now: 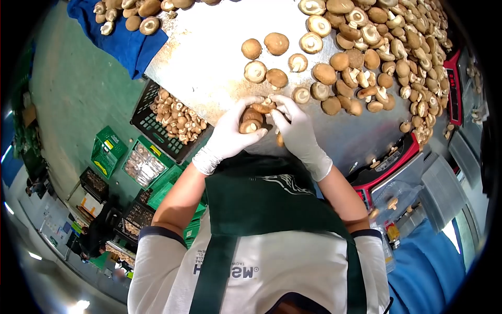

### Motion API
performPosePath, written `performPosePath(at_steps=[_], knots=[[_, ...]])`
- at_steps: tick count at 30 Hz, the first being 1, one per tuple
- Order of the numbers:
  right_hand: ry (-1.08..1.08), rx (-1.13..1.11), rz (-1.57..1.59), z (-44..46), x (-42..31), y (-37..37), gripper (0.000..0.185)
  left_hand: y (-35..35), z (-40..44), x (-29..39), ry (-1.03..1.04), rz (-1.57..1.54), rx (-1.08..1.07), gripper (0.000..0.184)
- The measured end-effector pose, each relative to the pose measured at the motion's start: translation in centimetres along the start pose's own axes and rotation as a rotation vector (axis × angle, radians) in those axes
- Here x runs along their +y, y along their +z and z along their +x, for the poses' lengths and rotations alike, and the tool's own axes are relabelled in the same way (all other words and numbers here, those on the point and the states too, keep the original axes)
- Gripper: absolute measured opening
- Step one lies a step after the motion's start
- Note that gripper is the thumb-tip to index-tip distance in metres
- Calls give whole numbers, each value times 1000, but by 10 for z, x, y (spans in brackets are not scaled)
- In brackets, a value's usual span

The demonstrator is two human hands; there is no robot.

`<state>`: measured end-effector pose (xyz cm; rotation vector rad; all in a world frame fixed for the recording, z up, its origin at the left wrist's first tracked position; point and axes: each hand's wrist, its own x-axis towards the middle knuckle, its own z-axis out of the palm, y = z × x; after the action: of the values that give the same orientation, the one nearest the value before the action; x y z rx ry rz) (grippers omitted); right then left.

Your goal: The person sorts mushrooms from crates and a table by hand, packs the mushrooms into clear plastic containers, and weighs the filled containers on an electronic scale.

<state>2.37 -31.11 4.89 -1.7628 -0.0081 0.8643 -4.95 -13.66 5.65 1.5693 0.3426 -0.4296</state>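
My left hand [228, 134], in a white glove, is curled around several brown shiitake mushrooms [251, 125] at the table's near edge. My right hand [299, 130], gloved likewise, has its thumb and fingers closed at a tilted shiitake mushroom [264, 107], which my left fingertips also touch. Below the right thumb shows a small brown piece [280, 139], partly hidden. Just beyond my hands, loose shiitake mushrooms lie on the metal table [209, 63], some caps up, others gills up, like the pale-gilled mushroom [255, 71].
A big mushroom heap [387, 47] covers the table's right side. Red scales [387, 165] stand at the right. A black crate [144, 118] of mushrooms and a green crate [171, 161] sit lower left. Blue cloth [112, 31] hangs at the far left corner.
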Motion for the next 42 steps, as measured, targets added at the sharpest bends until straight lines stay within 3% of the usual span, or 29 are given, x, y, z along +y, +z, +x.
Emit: performPosePath(at_steps=[3,4,6,8,9,12,13,16,19,21,24,28,30,32,34,36,38,42], knots=[[-168,21,-442,1,-33,-14,32,0,-1,-1,-28,-147,51,64],[-148,38,-471,5,-53,-21,28,0,-2,-6,-10,-140,60,65],[-351,157,-547,22,-83,-30,36,-1,-3,-17,36,-121,78,67],[-258,181,-822,49,-105,-31,37,-2,-3,-17,72,-36,77,66],[-581,286,-858,69,-88,-31,36,-2,-4,-18,72,-36,73,66],[-510,122,-834,118,-59,-29,34,-3,-7,-12,42,-31,59,67],[-359,62,-781,112,-74,-31,33,-5,-5,-9,40,-25,47,68],[-311,27,-285,85,-89,-45,34,-1,-2,-12,149,-68,147,63],[-196,-25,255,53,-85,-61,34,-10,-8,-2,-57,-418,32,62],[-65,-85,578,30,-74,-67,35,-2,-9,12,-52,-640,-47,71],[-2,17,781,-8,-74,-68,38,19,-17,47,-57,-938,-121,81],[-182,-99,770,-56,-60,-84,42,45,-25,62,-201,-918,-156,85],[-456,-11,474,-81,-37,-96,39,63,-7,49,-64,-798,-342,85],[-455,242,338,-125,-60,-108,37,95,-3,68,-80,-798,-480,81],[-333,299,677,-142,-28,-118,37,111,5,64,-181,-751,-740,76],[-323,326,914,-161,-23,-128,40,140,1,93,-209,-669,-681,71],[-357,308,1200,-177,-6,-137,41,169,6,104,-195,-670,-814,68],[-494,593,1232,-217,1,-162,44,223,18,129,-112,-444,-943,68]])
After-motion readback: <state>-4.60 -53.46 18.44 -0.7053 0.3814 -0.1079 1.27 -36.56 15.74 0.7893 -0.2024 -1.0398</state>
